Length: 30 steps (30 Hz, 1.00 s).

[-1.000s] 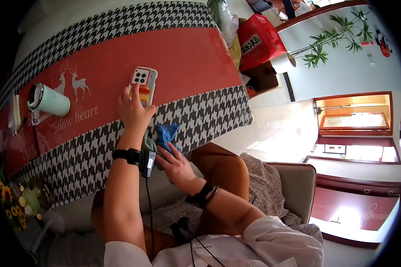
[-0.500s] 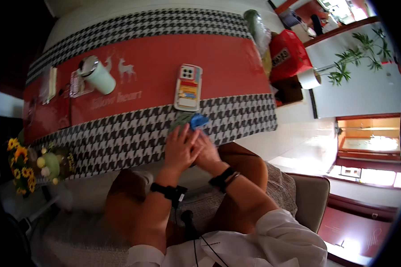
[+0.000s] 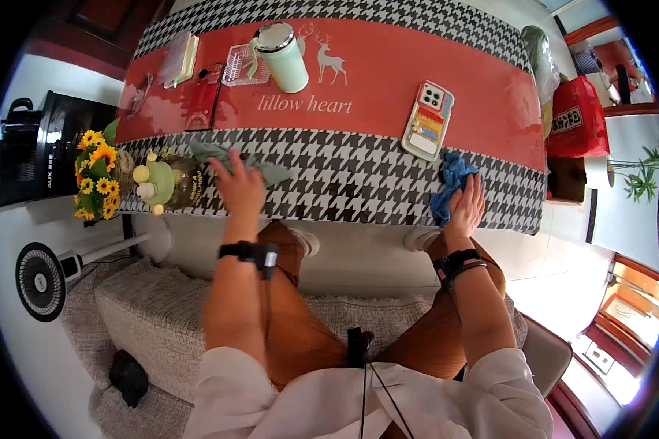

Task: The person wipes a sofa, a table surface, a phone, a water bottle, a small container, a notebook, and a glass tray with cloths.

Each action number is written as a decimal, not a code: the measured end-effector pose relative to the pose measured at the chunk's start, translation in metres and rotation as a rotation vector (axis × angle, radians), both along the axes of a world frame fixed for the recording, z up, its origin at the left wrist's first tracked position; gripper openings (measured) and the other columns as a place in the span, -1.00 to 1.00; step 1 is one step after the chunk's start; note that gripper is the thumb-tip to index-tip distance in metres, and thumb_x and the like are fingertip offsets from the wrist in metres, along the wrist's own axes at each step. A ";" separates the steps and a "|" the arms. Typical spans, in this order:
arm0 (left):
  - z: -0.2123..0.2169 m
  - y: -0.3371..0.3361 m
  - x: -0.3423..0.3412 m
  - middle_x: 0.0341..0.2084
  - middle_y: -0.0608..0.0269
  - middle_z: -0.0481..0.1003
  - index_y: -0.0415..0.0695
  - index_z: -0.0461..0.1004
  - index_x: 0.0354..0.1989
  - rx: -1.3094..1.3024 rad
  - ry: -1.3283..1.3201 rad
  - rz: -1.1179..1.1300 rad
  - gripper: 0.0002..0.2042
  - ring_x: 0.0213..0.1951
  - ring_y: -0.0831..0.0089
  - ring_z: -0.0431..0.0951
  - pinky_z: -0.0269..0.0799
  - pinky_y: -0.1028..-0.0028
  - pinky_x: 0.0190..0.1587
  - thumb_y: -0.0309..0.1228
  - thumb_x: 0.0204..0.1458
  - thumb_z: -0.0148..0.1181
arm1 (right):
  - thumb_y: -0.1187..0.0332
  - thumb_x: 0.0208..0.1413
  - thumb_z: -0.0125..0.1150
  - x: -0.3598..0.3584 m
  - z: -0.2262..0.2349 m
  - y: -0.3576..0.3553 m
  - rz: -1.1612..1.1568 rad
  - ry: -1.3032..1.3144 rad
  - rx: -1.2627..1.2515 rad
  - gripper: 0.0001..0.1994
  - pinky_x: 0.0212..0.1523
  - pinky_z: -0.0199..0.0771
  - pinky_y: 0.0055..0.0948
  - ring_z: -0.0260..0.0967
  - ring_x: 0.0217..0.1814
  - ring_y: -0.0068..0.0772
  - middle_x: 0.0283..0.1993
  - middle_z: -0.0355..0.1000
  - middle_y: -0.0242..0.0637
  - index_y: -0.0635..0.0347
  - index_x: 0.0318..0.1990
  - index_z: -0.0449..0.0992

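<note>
My left hand (image 3: pixel 240 189) lies with spread fingers over a grey-green cloth (image 3: pixel 272 174) near the table's front edge. The cloth spreads out flat to both sides of the fingers. At the right, my right hand (image 3: pixel 466 205) rests flat, fingers stretched out, on the edge of a crumpled blue cloth (image 3: pixel 454 178). Just beyond the blue cloth is a phone (image 3: pixel 427 121) in a light, colourful case, lying with its cameras up. Left of my left hand stands a bottle with a green and yellow top (image 3: pixel 157 183).
A pale green lidded tumbler (image 3: pixel 284 62), a clear tray (image 3: pixel 240 66), a dark red flat object (image 3: pixel 204 97) and a notepad (image 3: pixel 187 60) occupy the left side. Sunflowers (image 3: pixel 97 172) stand at the left edge, a red bag (image 3: pixel 578 117) beyond the right. A fan (image 3: pixel 41 282) is left below.
My hands were together at the table's front edge over both cloths. They have parted, the left with the grey-green cloth, the right with the blue one. The view has shifted too.
</note>
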<state>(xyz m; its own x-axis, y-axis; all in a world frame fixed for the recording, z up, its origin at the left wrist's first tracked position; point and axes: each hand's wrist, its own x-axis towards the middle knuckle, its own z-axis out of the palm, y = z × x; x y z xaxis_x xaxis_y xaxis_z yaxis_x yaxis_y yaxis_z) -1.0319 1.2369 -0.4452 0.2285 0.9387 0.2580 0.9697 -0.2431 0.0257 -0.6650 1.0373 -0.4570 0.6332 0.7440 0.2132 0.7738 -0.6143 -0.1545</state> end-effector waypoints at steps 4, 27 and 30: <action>0.015 -0.033 0.134 0.10 -0.17 0.12 -0.24 0.18 0.07 -0.482 -0.432 -0.116 -0.60 0.10 -0.03 0.20 0.11 0.04 0.09 -0.39 0.03 -0.12 | 0.27 0.12 -0.20 0.007 -0.002 -0.003 -0.023 -0.062 -0.007 -0.59 0.24 -0.09 -0.24 -0.12 0.33 -0.17 0.27 0.02 -0.30 0.07 0.15 0.16; -0.002 -0.060 0.104 0.21 -0.14 -0.08 -0.17 0.07 0.19 -0.028 -0.129 -0.112 -0.47 0.23 -0.09 -0.11 -0.16 -0.15 0.13 -0.14 0.08 -0.16 | 0.18 0.05 -0.01 -0.045 0.037 -0.007 0.400 0.241 -0.256 -0.55 0.26 -0.15 -0.04 -0.18 0.36 -0.29 0.28 0.00 -0.37 -0.02 0.13 0.21; -0.004 -0.059 0.098 0.23 -0.13 -0.14 -0.14 0.07 0.19 -0.036 -0.102 -0.124 -0.45 0.24 -0.10 -0.16 -0.19 -0.17 0.13 -0.07 0.08 -0.18 | 0.25 -0.03 0.11 0.017 0.051 -0.014 0.231 0.297 -0.204 -0.50 0.22 -0.07 -0.01 -0.07 0.31 -0.26 0.23 0.08 -0.31 0.00 0.12 0.20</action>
<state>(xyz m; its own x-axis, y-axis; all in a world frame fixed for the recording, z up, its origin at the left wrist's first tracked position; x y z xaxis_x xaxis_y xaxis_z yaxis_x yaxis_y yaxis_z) -0.9335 1.1784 -0.4495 0.3172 0.9143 0.2520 0.9244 -0.3574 0.1332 -0.6485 1.0238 -0.4064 0.4567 0.8816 -0.1192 0.8350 -0.4710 -0.2845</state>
